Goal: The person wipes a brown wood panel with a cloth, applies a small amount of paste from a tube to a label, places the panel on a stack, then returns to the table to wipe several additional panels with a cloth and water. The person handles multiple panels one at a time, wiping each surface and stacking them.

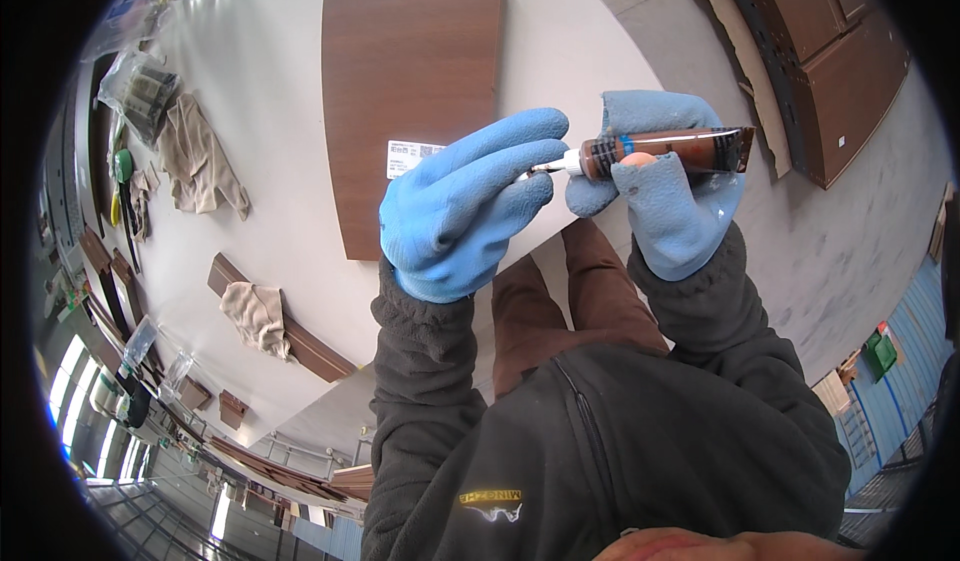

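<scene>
My right hand [690,216], in a blue glove with the thumb tip bare, is closed around a brown tube [675,149] with a white nozzle. The tube lies level, its nozzle pointing left. My left hand [465,201], also in a blue glove, has its fingers drawn together at the nozzle end. A small dark, thin piece [540,170] shows between those fingertips and the nozzle; its kind is unclear. Beyond my left hand a flat brown panel [412,61] with a white label [404,157] rests on the white table [280,161].
Beige cloths [200,156] lie on the table's left side, near a clear plastic bag [140,91]. Another cloth [256,316] drapes over a narrow brown strip [318,346]. Larger brown panels [840,61] stand at the far right. A green object [880,354] is at the right edge.
</scene>
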Motion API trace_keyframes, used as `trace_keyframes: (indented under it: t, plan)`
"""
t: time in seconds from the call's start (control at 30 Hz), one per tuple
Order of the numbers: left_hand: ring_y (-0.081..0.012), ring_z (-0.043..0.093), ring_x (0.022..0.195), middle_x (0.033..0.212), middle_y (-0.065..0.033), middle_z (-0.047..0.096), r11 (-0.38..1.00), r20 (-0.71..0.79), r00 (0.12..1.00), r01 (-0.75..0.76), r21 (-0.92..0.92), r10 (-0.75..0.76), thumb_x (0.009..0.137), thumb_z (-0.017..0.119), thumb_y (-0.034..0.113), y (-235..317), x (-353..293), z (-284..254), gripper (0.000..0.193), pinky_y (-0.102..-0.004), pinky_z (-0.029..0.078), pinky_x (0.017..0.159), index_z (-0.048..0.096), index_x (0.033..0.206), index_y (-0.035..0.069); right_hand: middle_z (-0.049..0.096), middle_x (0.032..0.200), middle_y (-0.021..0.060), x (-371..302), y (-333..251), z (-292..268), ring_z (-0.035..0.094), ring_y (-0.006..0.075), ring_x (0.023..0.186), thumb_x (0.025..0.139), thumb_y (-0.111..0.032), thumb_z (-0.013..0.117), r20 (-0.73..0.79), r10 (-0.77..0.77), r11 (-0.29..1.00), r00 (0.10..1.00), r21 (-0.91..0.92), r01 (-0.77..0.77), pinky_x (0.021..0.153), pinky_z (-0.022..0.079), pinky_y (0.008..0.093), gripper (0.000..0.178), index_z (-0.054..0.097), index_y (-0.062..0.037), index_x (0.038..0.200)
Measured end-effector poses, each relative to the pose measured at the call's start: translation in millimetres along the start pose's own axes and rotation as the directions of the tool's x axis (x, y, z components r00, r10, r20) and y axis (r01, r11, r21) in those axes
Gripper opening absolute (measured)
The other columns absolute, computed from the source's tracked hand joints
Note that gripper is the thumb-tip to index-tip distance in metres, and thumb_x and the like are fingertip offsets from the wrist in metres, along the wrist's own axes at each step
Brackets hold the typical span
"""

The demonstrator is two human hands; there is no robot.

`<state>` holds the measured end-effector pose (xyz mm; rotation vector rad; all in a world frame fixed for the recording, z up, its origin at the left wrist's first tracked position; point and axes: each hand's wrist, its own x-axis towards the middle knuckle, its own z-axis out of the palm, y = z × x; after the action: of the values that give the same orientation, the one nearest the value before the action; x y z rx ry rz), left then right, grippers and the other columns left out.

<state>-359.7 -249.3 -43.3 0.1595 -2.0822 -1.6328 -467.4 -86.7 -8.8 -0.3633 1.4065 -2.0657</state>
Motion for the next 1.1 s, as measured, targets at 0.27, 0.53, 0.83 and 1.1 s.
trace_keyframes:
  t: [0.27, 0.53, 0.83, 1.1]
  plan:
    - [-0.0300, 0.080, 0.099, 0.118, -0.0195, 0.078, 0.999, 0.042, 0.998, -0.039, 0.009, 0.038, 0.091, 0.077, 0.005, 5, -6, 6, 0.023, -0.0345, 0.065, 0.081, 0.079, 0.113, -0.002, 0.077, 0.103, 0.0223, -12, -5, -10, 0.079, 0.0252, 0.089, 0.099, -0.002, 0.073, 0.039, 0.018, 1.000, 0.999, 0.023, -0.019, 0.079, 0.069, 0.0349, 0.032, 0.062, 0.0121, 0.125]
    - [-0.0288, 0.081, 0.092, 0.116, -0.0156, 0.080, 0.990, 0.062, 0.997, -0.050, 0.129, 0.043, 0.089, 0.081, 0.011, 17, -5, 12, 0.024, -0.0335, 0.065, 0.076, 0.080, 0.111, 0.002, 0.076, 0.099, 0.0204, -16, -12, -16, 0.077, 0.0221, 0.083, 0.098, 0.000, 0.072, 0.029, 0.042, 0.999, 0.999, -0.008, -0.042, 0.072, 0.066, 0.0340, 0.028, 0.063, 0.0095, 0.122]
    - [-0.0275, 0.077, 0.076, 0.107, -0.0091, 0.081, 0.952, 0.047, 0.999, -0.040, 0.302, 0.027, 0.089, 0.082, 0.014, 21, -8, 21, 0.019, -0.0329, 0.061, 0.065, 0.081, 0.105, 0.006, 0.077, 0.091, 0.0134, -12, -7, -23, 0.075, 0.0159, 0.076, 0.099, -0.008, 0.073, -0.032, 0.302, 0.953, 0.953, -0.022, -0.302, 0.065, 0.062, 0.0296, 0.016, 0.071, 0.0049, 0.108]
    - [-0.0286, 0.076, 0.072, 0.095, -0.0187, 0.078, 0.926, -0.257, 0.919, 0.343, 0.155, -0.298, 0.087, 0.075, -0.005, 38, -23, 36, 0.009, -0.0341, 0.060, 0.064, 0.076, 0.097, -0.004, 0.075, 0.085, 0.0100, -3, 9, -26, 0.071, 0.0177, 0.068, 0.102, -0.017, 0.068, -0.173, -0.114, 0.779, 0.978, -0.626, -0.020, 0.063, 0.058, 0.0298, 0.019, 0.071, 0.0002, 0.109]
